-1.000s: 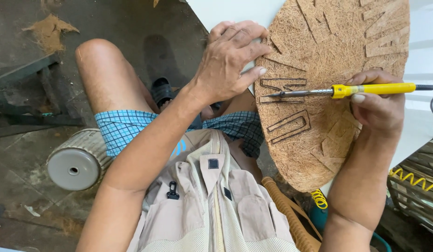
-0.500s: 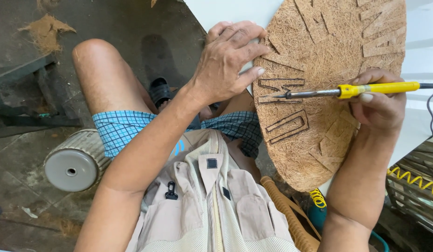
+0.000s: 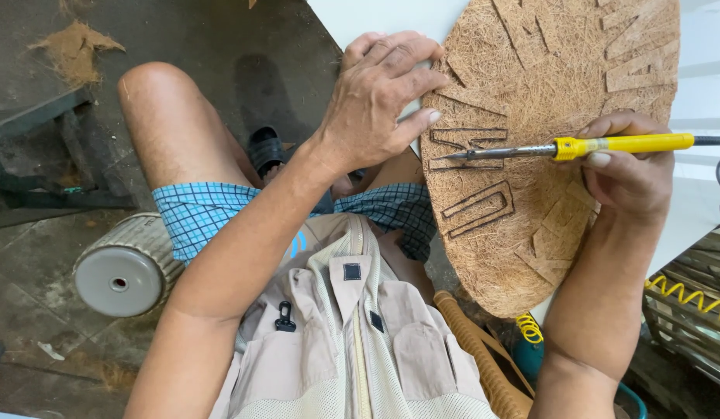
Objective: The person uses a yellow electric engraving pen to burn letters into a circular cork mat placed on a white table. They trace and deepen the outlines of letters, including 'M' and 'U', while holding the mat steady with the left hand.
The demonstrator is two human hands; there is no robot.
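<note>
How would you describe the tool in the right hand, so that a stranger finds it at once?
Start at the big brown coir mat on the white table. Across its middle lies a thin tool, held by the right hand. Its bright yellow handle, grey metal shaft with pointed tip, and dark cord set it apart from the brown fibre letters around it.

L hand [image 3: 379, 97] pressed flat, R hand [image 3: 627, 174] gripping.

1. Soft, even daylight fills the scene; nothing looks dim.
2. The white table [image 3: 375, 15] at the top is overexposed and shows no detail.
3. The concrete floor [image 3: 34, 310] on the left sits darker, in shade.
4. Focus is sharp throughout, with slight wide-angle stretching at the edges.
</note>
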